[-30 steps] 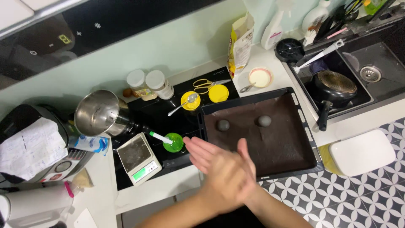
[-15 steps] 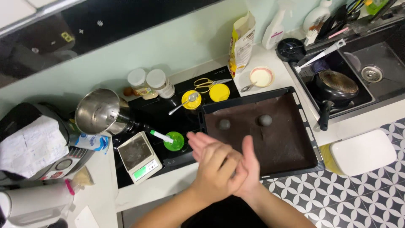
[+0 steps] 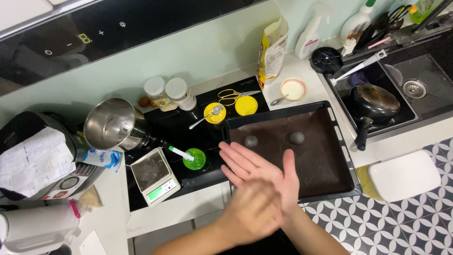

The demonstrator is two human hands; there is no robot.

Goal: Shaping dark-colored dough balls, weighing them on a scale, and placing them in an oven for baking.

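While my left hand (image 3: 252, 215) and right hand (image 3: 264, 172) press flat, fingers together, hidden dough could drop short of the tray (image 3: 347, 156).

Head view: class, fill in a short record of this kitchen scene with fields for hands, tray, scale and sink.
hands: left hand pressed palm to palm over right hand, above the tray's near edge; whatever lies between them is hidden
tray: dark baking tray holding two dark dough balls, apart from each other
scale: kitchen scale left of the tray, beside a green cup
sink: black pan lying inside
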